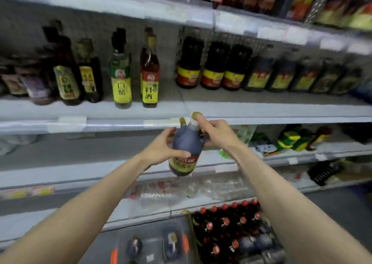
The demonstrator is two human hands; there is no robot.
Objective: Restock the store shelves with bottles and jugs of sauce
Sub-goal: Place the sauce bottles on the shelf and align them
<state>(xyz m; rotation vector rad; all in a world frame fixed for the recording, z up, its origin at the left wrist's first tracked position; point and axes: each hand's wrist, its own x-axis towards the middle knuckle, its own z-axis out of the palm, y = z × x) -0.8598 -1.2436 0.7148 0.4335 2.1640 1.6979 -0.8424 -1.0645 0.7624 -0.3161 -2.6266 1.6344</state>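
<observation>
Jug (186, 149) of dark sauce with a yellow label, held in mid-air and tilted slightly. Left hand (161, 149) curls fingers and thumb round the jug's body. Right hand (217, 135) grips the jug's neck, index finger up against the yellow cap (196, 115). Shelf (261, 111) just above and behind the jug carries a row of similar dark jugs (215, 66) up-right of it and tall bottles (149, 72) up-left. Red-capped bottles (227, 223) packed below the jug, to the right.
</observation>
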